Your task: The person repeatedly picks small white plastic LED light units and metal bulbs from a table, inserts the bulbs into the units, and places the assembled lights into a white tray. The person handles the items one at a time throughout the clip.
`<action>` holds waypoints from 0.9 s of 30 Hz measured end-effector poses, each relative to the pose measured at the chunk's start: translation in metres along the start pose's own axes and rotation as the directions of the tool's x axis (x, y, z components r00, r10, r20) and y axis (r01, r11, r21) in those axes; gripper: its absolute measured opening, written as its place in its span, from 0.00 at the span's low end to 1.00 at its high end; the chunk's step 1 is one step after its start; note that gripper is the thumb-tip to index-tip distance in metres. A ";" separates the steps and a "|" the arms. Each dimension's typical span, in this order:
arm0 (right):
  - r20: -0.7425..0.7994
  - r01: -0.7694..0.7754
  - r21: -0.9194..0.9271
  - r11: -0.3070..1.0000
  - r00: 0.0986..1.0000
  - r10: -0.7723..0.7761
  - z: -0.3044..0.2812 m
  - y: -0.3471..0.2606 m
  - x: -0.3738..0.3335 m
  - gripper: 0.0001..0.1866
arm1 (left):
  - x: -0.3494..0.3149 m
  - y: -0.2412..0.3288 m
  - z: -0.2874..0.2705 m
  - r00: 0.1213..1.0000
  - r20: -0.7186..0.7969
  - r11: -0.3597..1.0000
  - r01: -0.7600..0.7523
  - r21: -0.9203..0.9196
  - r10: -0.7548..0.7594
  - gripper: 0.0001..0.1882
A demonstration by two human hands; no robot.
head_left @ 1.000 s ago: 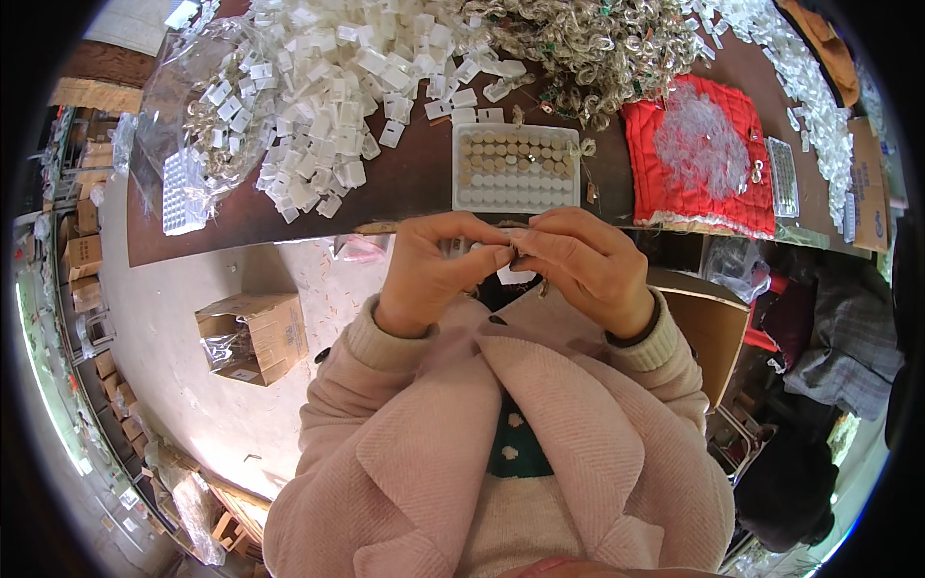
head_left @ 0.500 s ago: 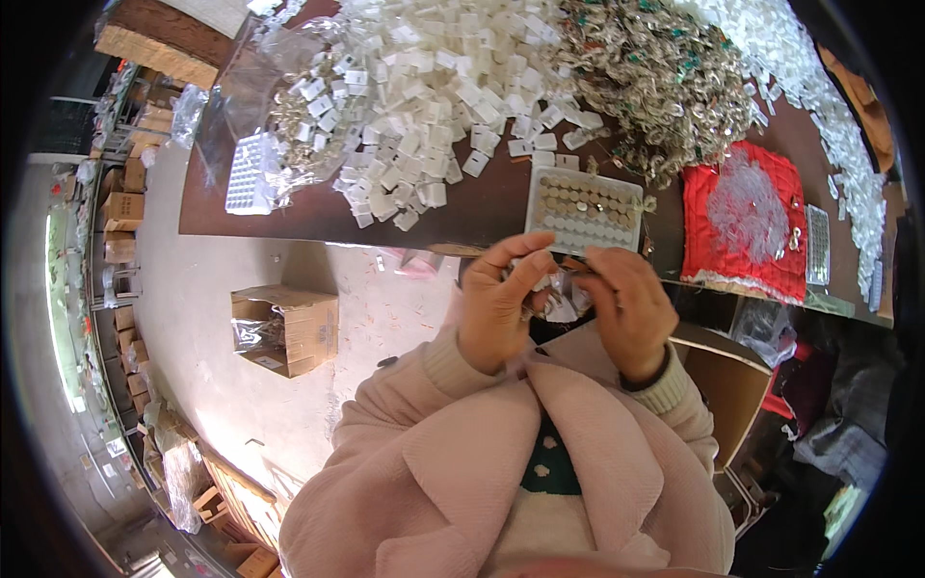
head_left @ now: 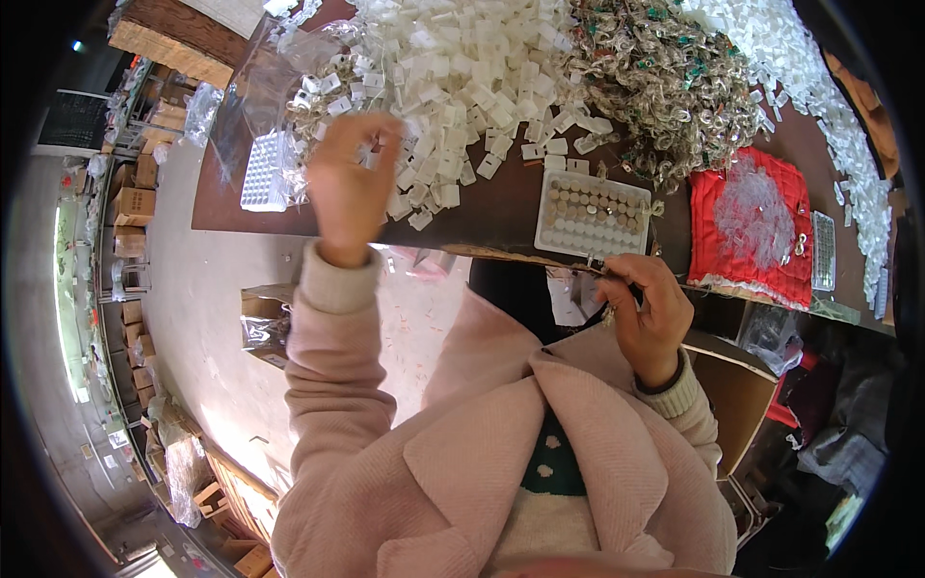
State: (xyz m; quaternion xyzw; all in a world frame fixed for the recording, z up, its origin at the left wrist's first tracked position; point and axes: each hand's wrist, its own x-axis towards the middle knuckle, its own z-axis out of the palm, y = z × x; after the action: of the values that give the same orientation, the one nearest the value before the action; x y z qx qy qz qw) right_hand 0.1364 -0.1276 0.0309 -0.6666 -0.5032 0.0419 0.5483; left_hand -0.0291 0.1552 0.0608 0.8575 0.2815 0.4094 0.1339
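My left hand (head_left: 352,183) is raised over the left part of the table, blurred, with fingers curled, above small white plastic tags in a clear plastic bag (head_left: 318,53). Whether it holds anything cannot be made out. Just off the table's front edge, my right hand (head_left: 653,313) is closed in a pinch. Something small and silvery shows at its fingertips, and a beige strand hangs below; I cannot tell what they are. The nearest thing to it is a white tray (head_left: 590,243) with rows of small beige and white round pieces. A large pile of white tags (head_left: 482,87) lies between the hands.
Behind the tray lies a heap of clear looped pieces (head_left: 665,87). A red cloth (head_left: 713,222) carries clear thin plastic bits. A white gridded tray (head_left: 263,173) sits at the left, more clear pieces (head_left: 819,96) at far right. A cardboard box (head_left: 265,328) stands on the floor.
My left hand has left my right hand and swung left and away over the bag of tags. The right hand stays near the table edge; the whitish thing between both hands no longer shows there.
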 end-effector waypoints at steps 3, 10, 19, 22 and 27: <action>0.035 -0.046 0.037 0.998 0.998 0.045 0.001 0.000 -0.001 0.13 | -0.034 0.011 0.034 0.988 0.128 0.971 0.049 0.234 -0.081 0.11; 0.023 -0.064 0.024 0.998 0.998 0.064 0.003 0.003 -0.004 0.14 | -0.040 0.012 0.051 0.976 0.165 0.956 0.096 0.276 -0.145 0.10; 0.037 -0.142 0.392 0.909 0.990 0.138 -0.004 -0.002 0.010 0.13 | -0.053 0.073 0.033 0.851 0.494 0.825 0.403 -0.397 -0.178 0.02; 0.057 -0.164 0.468 0.869 0.986 0.155 0.000 -0.006 0.012 0.12 | -0.068 0.099 0.043 0.829 0.552 0.539 0.505 -0.674 -0.086 0.04; 0.100 -0.331 0.621 0.711 0.933 0.347 0.004 -0.007 0.011 0.09 | -0.083 0.114 0.046 0.791 0.611 -0.016 0.611 -0.791 0.002 0.11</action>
State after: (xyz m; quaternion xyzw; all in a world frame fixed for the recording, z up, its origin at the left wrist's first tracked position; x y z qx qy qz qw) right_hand 0.1349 -0.1175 0.0406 -0.5265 -0.3228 0.2989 0.7275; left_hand 0.0074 0.0147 0.0321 0.5072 0.0771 0.2360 0.8253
